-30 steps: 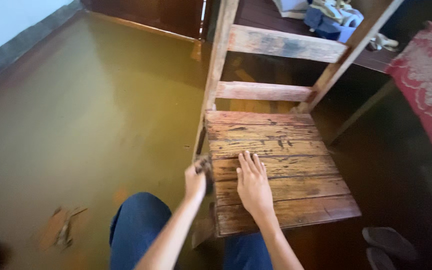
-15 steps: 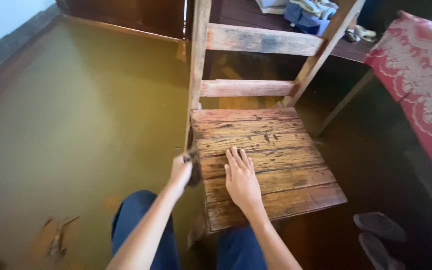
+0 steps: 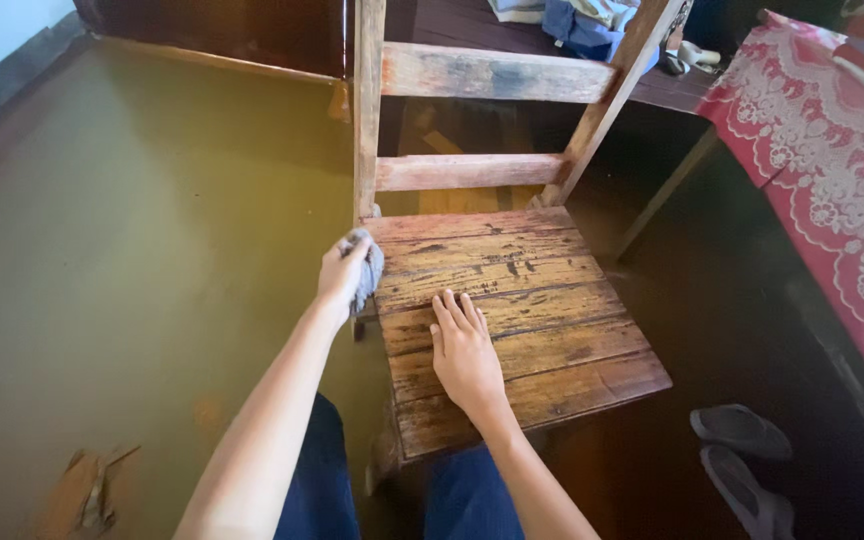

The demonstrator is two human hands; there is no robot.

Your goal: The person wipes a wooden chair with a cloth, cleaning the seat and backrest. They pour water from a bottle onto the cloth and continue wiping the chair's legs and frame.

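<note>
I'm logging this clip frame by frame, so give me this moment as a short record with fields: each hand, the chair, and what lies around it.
left hand: closed around a grey cloth, at the seat's left edge near the back corner
right hand: flat, palm down, fingers spread on the seat slats
wooden chair: worn slatted seat, two back rails, upright
floor: glossy olive-brown
red lace tablecloth: right of the chair
grey slippers: on the floor, lower right

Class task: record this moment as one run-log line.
left hand: grips grey cloth at seat's left edge | right hand: flat on wooden chair seat | floor: worn olive
</note>
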